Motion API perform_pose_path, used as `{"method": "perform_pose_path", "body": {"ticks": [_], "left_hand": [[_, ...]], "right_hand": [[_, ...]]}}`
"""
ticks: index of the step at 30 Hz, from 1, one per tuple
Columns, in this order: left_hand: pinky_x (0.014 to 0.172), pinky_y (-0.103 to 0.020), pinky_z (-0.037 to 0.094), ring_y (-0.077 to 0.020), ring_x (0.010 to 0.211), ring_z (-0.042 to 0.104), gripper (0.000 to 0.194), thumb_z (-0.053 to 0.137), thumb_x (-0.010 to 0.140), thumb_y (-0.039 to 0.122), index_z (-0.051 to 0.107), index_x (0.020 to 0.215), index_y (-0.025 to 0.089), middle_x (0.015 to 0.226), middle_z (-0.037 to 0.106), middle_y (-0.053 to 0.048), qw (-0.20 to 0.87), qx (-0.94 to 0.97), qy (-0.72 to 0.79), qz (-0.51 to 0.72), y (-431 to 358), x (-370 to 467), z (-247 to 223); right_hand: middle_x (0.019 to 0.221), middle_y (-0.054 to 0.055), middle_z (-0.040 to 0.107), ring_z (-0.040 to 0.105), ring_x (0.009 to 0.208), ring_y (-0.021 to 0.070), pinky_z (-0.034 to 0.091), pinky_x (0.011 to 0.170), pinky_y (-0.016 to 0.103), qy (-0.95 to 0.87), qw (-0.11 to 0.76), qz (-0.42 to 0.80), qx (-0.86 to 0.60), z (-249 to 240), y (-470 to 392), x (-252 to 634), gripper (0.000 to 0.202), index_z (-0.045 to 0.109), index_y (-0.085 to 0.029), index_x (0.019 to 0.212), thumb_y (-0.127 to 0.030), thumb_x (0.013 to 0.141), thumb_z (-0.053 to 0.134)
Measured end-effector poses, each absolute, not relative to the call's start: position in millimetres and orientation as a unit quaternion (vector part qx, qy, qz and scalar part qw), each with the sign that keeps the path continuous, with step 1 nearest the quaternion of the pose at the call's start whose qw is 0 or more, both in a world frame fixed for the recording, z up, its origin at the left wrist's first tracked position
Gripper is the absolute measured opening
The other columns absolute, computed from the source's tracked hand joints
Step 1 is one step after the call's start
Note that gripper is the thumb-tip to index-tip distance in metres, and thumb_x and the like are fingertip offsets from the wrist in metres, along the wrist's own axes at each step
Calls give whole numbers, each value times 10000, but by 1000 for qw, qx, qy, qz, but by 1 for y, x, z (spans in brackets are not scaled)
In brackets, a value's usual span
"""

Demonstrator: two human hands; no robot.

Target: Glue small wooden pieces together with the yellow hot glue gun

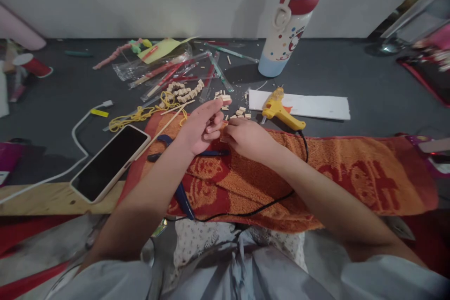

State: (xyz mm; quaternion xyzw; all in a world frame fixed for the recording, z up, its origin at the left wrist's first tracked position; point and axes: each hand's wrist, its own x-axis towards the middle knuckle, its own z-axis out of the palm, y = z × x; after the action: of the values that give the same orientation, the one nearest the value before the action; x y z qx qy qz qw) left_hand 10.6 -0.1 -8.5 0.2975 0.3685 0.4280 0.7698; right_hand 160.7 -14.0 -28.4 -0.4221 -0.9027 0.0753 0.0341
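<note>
Over the orange towel (246, 173), my left hand (200, 126) has its fingers bent, with small pale wooden pieces (225, 98) at the tip of its index finger. Close beside it, my right hand (249, 138) is closed in a pinch, and what it holds is hidden. Cut wooden bits (241, 112) lie just beyond both hands. Blue-handled pliers (183, 199) rest on the towel, partly under my left hand and forearm. A yellow glue gun (283, 111) lies to the right on a white strip (321, 106).
At left are a phone (110, 164), a white cable (75, 133), yellow string (131, 118) and thin sticks (161, 130). Behind lie wooden chains (191, 93) and wrapped chopsticks (168, 72). A tall bottle (284, 33) stands near the wall. The glue gun's black cord (260, 211) crosses the towel.
</note>
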Motion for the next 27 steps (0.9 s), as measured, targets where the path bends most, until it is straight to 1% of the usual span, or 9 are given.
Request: {"method": "perform_pose_path", "body": {"ticks": [5,9,11,14,17,20,23,25,27], "left_hand": [[305,-91,171,13,341,287,172,687,828,293,656,891,136,509,447,85,773,298,359,431,-1,10,-10],[308,-92,173,11,346,287,166,674,835,296,655,881,137,513,447,80,773,299,359,429,-1,10,-10],[308,-95,170,8,346,283,164,671,836,298,653,877,140,511,443,80,772,299,364,426,-1,10,-10],[307,-99,168,6,345,275,161,670,836,297,647,880,143,509,439,82,768,300,377,422,-1,10,-8],[307,-99,168,5,345,275,168,677,828,300,638,891,149,511,442,83,764,303,384,421,-2,10,-7],[307,-99,168,4,347,279,182,698,804,302,622,879,154,512,455,83,763,309,383,418,-3,11,-7],[311,-94,168,5,351,286,213,734,764,300,577,810,164,511,471,81,761,318,381,418,-3,11,-8],[312,-92,167,8,349,282,243,747,745,300,547,775,164,518,499,76,757,326,379,420,-4,12,-8],[311,-95,168,10,345,280,253,749,739,303,543,781,162,534,544,65,751,338,381,420,-4,13,-8]], "right_hand": [[897,144,659,588,846,234,423,789,336,-895,67,106,-428,-31,-15,163,200,667,-93,891,-127,901,470],[933,141,650,588,897,237,437,813,338,-880,116,155,-433,-31,-13,171,179,657,-110,913,-108,886,480],[945,125,663,597,907,225,447,813,328,-865,153,202,-432,-30,-11,176,175,645,-131,919,-95,878,479],[925,94,681,610,867,202,462,793,320,-837,219,257,-430,-28,-10,182,157,624,-151,920,-89,856,495],[905,73,676,611,803,178,475,750,312,-807,278,294,-430,-26,-10,187,194,614,-155,975,-89,824,511],[887,54,667,610,771,154,491,730,299,-779,332,337,-412,-25,-10,190,234,605,-157,1037,-111,822,525],[850,44,655,603,749,144,497,708,291,-775,373,324,-394,-23,-8,194,169,619,-161,987,-157,830,555],[820,39,648,591,721,137,488,678,281,-788,380,286,-391,-21,-7,197,92,632,-168,891,-162,820,573],[806,39,650,586,704,133,475,657,273,-801,379,248,-392,-19,-7,199,69,635,-170,823,-145,808,572]]}}
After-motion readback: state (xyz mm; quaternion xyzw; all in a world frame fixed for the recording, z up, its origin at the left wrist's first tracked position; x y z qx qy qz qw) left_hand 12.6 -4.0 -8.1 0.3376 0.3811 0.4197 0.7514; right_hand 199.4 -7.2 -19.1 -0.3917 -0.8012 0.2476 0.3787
